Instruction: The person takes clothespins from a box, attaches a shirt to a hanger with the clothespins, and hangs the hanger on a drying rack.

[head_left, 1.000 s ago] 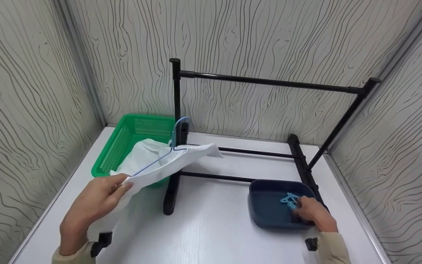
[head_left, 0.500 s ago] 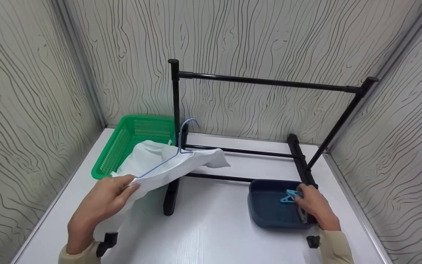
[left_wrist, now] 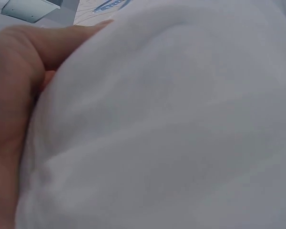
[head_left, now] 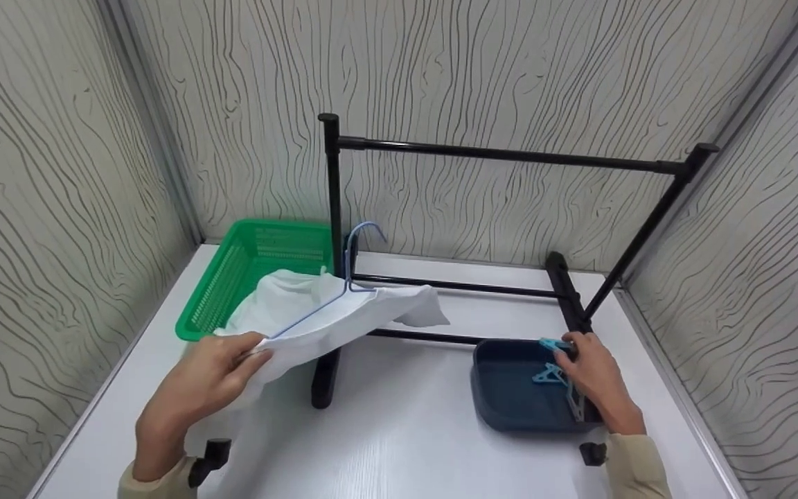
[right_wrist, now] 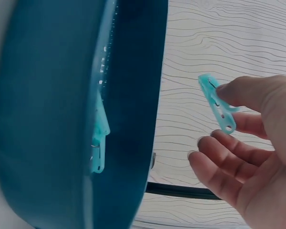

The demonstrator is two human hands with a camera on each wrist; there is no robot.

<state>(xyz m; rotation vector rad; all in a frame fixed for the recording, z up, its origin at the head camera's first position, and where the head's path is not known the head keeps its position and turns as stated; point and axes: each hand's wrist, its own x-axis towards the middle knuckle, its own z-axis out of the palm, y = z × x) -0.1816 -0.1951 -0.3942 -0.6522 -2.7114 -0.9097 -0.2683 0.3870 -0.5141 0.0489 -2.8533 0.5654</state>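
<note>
My left hand (head_left: 208,378) pinches a white cloth garment (head_left: 350,324) together with one end of a blue clothes hanger (head_left: 309,315). The hanger's hook points up, and the garment drapes around its arms. In the left wrist view, white fabric (left_wrist: 171,124) covers most of the scene. At the right, my right hand (head_left: 600,381) pinches a light-blue clothespin (right_wrist: 217,102) between thumb and index finger, above the rim of a navy basin (head_left: 510,398); its other fingers are loosely bent. Inside the basin lie another blue clothespin (head_left: 548,374) and a grey one (head_left: 574,403).
A green basket (head_left: 210,291) stands at the back left, partly behind the garment. The black rack (head_left: 510,155) rises at the back, one foot beside the basket, the other behind the basin. Patterned walls (head_left: 440,62) enclose the white table (head_left: 399,430).
My right hand has lifted a blue clothespin from inside the basin up to its back right rim. My left hand has shifted slightly right with the garment and hanger, whose hook has turned.
</note>
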